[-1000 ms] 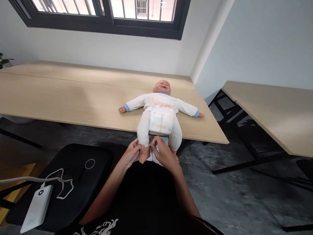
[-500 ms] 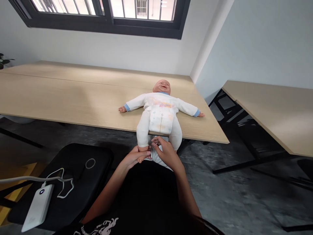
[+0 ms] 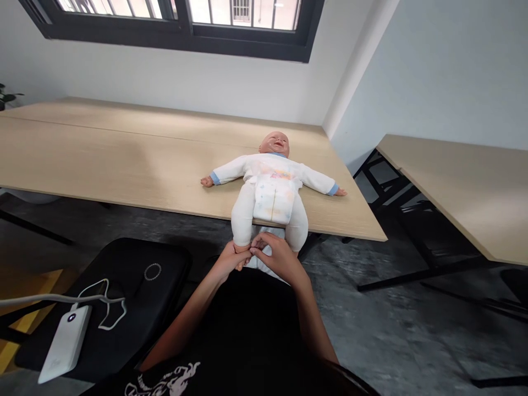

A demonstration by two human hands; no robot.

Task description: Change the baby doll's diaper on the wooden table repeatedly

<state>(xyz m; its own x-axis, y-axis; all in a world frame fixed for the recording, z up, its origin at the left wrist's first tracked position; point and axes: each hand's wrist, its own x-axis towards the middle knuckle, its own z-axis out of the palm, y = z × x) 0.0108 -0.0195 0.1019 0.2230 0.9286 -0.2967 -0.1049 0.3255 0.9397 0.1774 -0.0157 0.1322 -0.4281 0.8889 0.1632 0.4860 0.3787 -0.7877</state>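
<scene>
A baby doll (image 3: 268,164) lies on its back on the table, arms spread and legs hanging over the front edge. It wears a white top with blue cuffs and a patterned diaper (image 3: 273,202). My left hand (image 3: 227,259) is closed around the doll's foot (image 3: 241,264) at the ankle, on the left side. Beside that ankle, my right hand (image 3: 277,252) has its thumb and fingertips brought together, close to my left thumb; what they pinch is too small to tell. White cloth (image 3: 264,267) hangs below, between the doll's legs, partly hidden by my hands.
The wooden table (image 3: 124,159) runs along the wall under a window. A black chair (image 3: 127,308) at left holds a white power bank (image 3: 66,344) with a cable. A second table (image 3: 462,192) stands at right, its black metal legs near the floor.
My right hand has moved left to the doll's ankle and its fingers have closed together. My left hand keeps hold of the foot, with the thumb shifted upward. The doll's body lies as before.
</scene>
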